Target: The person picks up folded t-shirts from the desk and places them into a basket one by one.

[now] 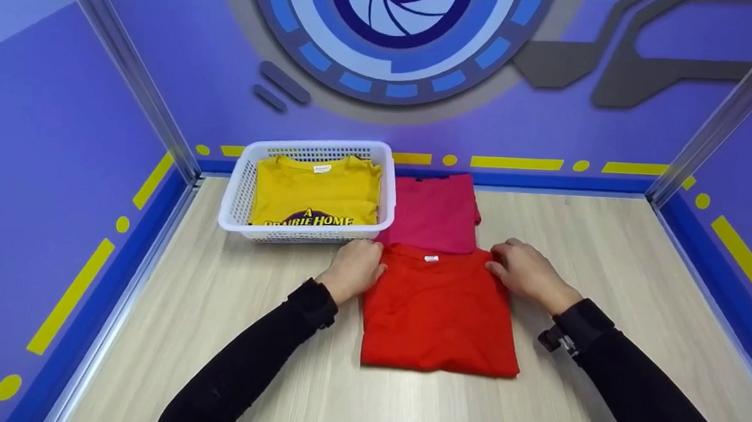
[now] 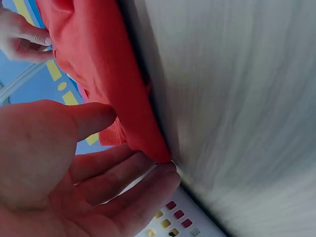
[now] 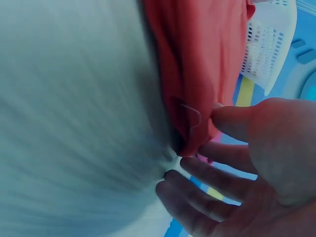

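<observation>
A folded red T-shirt (image 1: 441, 317) lies on the table, collar end away from me, a small white label at its neck. My left hand (image 1: 357, 268) holds its far left corner; in the left wrist view the thumb (image 2: 96, 118) lies on the cloth and the fingers (image 2: 143, 182) reach around the corner. At the far right corner, my right hand (image 1: 527, 273) pinches the cloth between thumb and index finger, the other fingers spread loosely beside it in the right wrist view. Behind the red shirt lies a folded pink garment (image 1: 437, 211), partly hidden by it.
A white plastic basket (image 1: 389, 202) stands at the back left, close to my left hand, with a folded yellow T-shirt (image 1: 319, 192) inside. Blue printed panels (image 1: 547, 130) wall the wooden table (image 1: 605, 261) at the back and both sides.
</observation>
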### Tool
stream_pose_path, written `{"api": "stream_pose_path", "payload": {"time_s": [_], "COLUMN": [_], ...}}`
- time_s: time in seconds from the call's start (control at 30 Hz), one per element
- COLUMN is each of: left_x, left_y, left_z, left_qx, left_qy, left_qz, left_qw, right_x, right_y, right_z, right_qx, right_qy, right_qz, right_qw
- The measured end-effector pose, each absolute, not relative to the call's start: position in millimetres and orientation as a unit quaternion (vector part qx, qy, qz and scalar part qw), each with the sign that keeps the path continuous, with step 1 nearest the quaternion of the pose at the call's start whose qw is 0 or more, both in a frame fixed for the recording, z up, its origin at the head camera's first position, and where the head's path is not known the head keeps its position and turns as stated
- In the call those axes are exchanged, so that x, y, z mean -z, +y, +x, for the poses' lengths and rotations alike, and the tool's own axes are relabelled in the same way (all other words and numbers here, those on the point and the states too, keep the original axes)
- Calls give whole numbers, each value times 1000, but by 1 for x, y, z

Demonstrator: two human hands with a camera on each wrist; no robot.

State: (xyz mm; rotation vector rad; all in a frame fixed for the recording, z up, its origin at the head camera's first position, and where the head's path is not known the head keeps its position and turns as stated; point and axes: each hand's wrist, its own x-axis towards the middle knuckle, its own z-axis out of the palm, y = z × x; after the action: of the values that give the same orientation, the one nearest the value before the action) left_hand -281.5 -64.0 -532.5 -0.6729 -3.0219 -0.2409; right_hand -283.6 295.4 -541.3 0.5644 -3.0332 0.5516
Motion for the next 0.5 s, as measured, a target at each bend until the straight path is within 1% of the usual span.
{"api": "stream_pose_path", "payload": {"time_s": [0.13, 0.3, 0.37, 0.5], "left_x": [535, 557, 561, 552], "left_y": [-66, -70, -70, -66], "left_z": [-289, -308, -311, -307], "left_qx": [97, 97, 95, 117], "left_qy": [-972, -970, -971, -969], "left_qz": [-212, -222, -220, -216], "left_qw": [-9, -12, -12, -22], "right_x": [545, 549, 548, 548], "right_y": [294, 291, 291, 291], "right_z": [-287, -289, -289, -288], "right_qx": [-173, -180, -184, -204], "right_qy": [-968, -967, -966, -964], "right_qz": [183, 182, 181, 166], "right_qw": [5, -7, -10, -27]}}
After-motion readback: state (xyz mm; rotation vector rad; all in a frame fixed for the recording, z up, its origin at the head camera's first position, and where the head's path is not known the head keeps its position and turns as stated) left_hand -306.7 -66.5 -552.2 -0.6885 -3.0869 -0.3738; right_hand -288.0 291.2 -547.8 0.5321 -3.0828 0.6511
